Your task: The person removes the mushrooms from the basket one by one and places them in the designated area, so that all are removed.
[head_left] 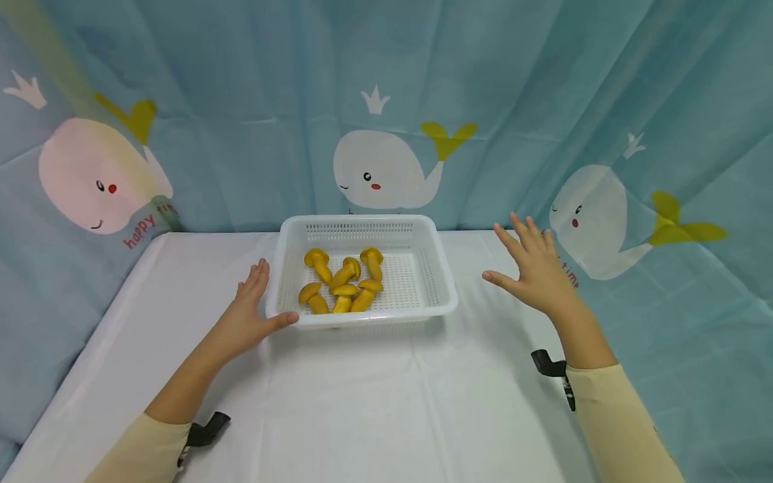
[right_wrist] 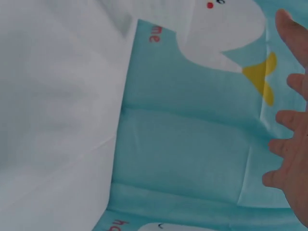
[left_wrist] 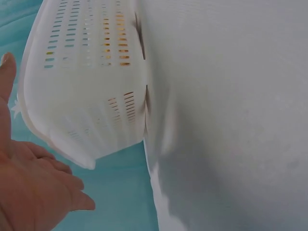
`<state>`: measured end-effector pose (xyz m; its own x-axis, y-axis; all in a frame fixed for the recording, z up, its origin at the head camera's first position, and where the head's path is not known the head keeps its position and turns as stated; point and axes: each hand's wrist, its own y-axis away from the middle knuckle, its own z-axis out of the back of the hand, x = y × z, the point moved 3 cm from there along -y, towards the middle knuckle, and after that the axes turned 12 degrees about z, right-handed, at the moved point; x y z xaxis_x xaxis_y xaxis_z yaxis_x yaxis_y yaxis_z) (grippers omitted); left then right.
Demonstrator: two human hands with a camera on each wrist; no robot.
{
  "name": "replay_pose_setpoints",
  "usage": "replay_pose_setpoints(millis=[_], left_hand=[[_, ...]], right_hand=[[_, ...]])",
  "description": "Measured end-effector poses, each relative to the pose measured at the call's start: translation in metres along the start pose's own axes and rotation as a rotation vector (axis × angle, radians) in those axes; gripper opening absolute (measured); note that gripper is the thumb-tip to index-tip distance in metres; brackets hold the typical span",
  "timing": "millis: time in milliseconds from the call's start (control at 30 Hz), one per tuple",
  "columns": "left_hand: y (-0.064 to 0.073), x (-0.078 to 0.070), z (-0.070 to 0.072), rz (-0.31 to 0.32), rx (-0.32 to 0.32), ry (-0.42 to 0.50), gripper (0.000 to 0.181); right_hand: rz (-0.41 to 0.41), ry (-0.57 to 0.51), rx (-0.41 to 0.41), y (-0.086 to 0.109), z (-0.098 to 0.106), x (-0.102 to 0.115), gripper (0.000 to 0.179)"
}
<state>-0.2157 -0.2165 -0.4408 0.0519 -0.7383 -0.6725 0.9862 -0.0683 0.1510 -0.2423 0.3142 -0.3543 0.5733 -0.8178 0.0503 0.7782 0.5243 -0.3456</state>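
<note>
A white perforated plastic basket (head_left: 362, 320) stands at the back of the table, with several yellow-brown mushrooms (head_left: 341, 297) lying in its left half. Beside its left front corner is my left hand (head_left: 249, 320), fingers extended and thumb reaching to the front rim; whether the thumb touches the rim I cannot tell. The left wrist view has the basket's slotted side wall (left_wrist: 82, 91) close to that hand (left_wrist: 38, 187). To the right of the basket, my right hand (head_left: 534, 274) is raised with its fingers spread, holding nothing and apart from the basket.
A white cloth covers the table (head_left: 386, 402). Behind and at both sides hangs a light blue curtain (head_left: 253, 80) printed with white whales. A black wrist-worn mount (head_left: 208, 429) sticks out at the left wrist, another mount (head_left: 548, 363) at the right.
</note>
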Motion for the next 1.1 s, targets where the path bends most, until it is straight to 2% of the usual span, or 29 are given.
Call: replay_pose_setpoints(millis=[167,367,567,833,1100], left_hand=[[-0.002,-0.001,0.001,0.002,0.029,-0.002,0.133],[0.001,0.000,0.000,0.014,0.054,-0.005,0.132],[0.003,-0.003,0.000,0.035,0.058,-0.015,0.134],[0.002,-0.003,-0.002,0.024,0.068,0.010,0.137],[0.001,-0.005,-0.002,0.031,0.069,-0.021,0.134]], right_hand=[[0.031,-0.006,-0.015,-0.020,0.009,0.011,0.096],[0.087,-0.025,-0.001,-0.045,0.010,0.028,0.096],[0.134,-0.061,-0.019,-0.068,0.009,0.043,0.096],[0.189,-0.102,0.010,-0.096,0.006,0.064,0.094],[0.224,-0.120,0.011,-0.123,0.008,0.079,0.092]])
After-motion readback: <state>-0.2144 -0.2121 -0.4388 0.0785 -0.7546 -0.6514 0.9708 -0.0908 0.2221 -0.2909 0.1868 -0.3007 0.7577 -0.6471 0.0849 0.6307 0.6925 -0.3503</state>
